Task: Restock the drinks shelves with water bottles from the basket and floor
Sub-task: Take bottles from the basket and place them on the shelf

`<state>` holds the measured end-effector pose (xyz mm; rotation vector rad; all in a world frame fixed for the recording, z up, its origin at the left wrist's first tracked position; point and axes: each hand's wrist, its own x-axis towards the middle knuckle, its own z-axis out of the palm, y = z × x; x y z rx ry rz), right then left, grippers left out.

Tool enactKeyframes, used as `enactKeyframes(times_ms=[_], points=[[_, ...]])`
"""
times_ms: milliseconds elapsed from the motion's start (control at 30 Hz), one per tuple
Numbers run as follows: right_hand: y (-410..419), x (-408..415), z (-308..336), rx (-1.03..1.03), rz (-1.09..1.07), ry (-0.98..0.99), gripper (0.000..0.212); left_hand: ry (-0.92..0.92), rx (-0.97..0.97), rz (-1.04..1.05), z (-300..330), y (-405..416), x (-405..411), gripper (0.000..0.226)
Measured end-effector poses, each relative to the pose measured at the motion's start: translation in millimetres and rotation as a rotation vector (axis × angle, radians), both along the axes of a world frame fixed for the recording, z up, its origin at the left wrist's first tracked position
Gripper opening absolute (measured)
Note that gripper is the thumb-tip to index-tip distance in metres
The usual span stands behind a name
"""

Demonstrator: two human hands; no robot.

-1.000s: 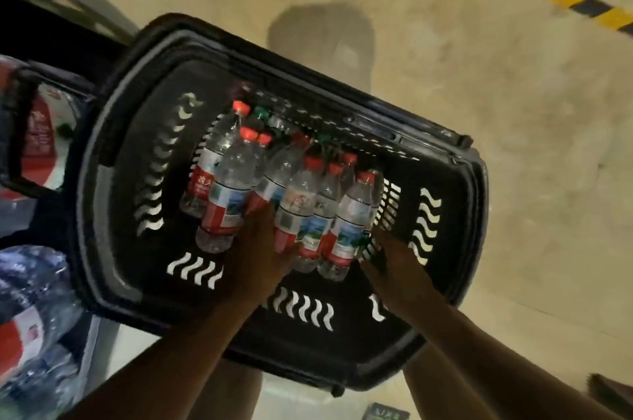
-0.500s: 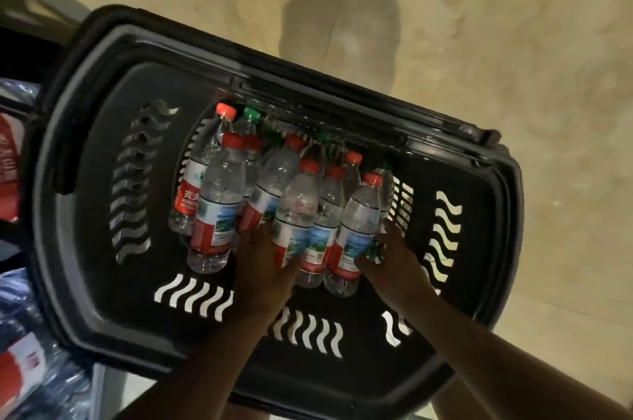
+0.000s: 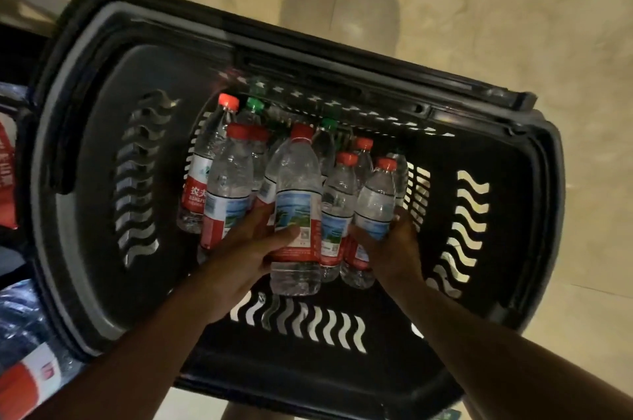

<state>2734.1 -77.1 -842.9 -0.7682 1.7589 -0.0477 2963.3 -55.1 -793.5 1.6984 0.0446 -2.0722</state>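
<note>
My two forearms reach down into the black basket (image 3: 102, 179), which sits on the tan floor (image 3: 513, 25). My left hand (image 3: 246, 248) has its grip curled round a water bottle (image 3: 296, 207) with a red cap, thumb across the lower label, and that bottle sits higher and nearer to me than the others. My right hand (image 3: 394, 244) grips a second red-capped bottle (image 3: 375, 203) from the right side, fingers wrapped round its lower half; I cannot tell whether it also catches the bottle next to it. Both bottles are inside the basket, touching the packed cluster of bottles (image 3: 222, 186) that stands behind and beside them toward the basket's far wall. Most of that cluster has red caps, a few have green caps (image 3: 255, 104). Beyond the basket's far rim a shadow (image 3: 342, 18) falls on the floor. At my lower left, beside the basket, lie wrapped packs of more bottles (image 3: 24, 351).
</note>
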Motion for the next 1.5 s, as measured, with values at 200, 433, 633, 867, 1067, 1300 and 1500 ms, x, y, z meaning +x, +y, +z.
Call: enactKeyframes(times_ms=[200, 433, 633, 867, 1067, 1300, 1500], points=[[-4.3, -14.6, 16.4, -0.010, 0.126, -0.041, 0.050, 0.071, 0.036, 0.202, 8.9, 0.1, -13.2, 0.058], [-21.6, -5.3, 95.8, 0.085, 0.064, -0.197, 0.050, 0.013, 0.134, 0.365, 68.6, -18.9, -10.9, 0.055], [-51.9, 28.7, 194.2, 0.093, 0.044, -0.371, 0.039, 0.026, 0.077, 0.423, 174.1, -14.1, 21.0, 0.049], [-90.2, 66.0, 380.9, 0.076, 0.052, -0.637, 0.043, -0.025, -0.140, 0.498, 366.8, 13.2, 61.5, 0.046], [-97.4, 104.8, 562.3, 0.023, 0.042, -0.871, 0.053, 0.061, -0.369, 0.657, 519.8, 37.1, 82.8, 0.042], [-57.2, 131.8, 677.2, -0.135, 0.097, -0.847, 0.085, -0.033, -0.602, 0.514, 609.4, 64.9, 95.4, 0.092], [-29.0, 139.8, 702.2, -0.180, 0.203, -0.790, 0.079, -0.200, -0.548, 0.532, 633.6, 89.0, 97.0, 0.118]])
